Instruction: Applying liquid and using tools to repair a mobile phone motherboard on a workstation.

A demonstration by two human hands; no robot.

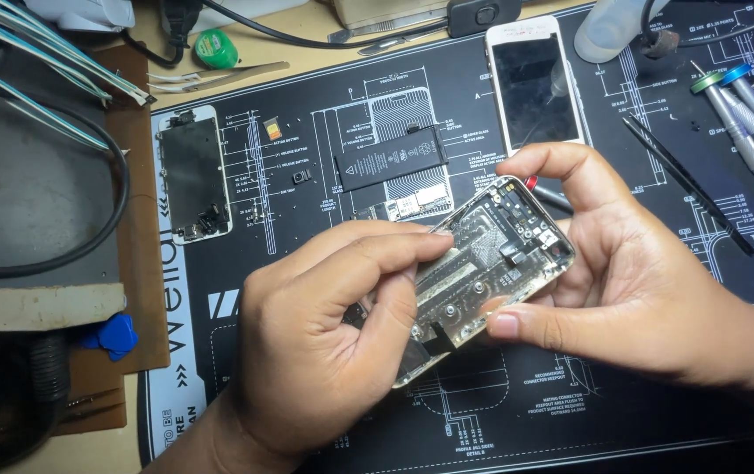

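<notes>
The lower end of the opened phone housing (pixel 482 272) is hidden behind the left hand (pixel 324 351), whose fingers (pixel 385 250) press together over its metal interior; whether they pinch a part cannot be made out. The right hand (pixel 631 281) cradles the housing above the bench, fingers spread along its edges. On the dark printed mat (pixel 307 114) lie a flat black battery (pixel 392 158), a detached screen (pixel 194 174) and a glossy white phone (pixel 535 83). Screwdrivers (pixel 745 123) are cut off at the right edge.
</notes>
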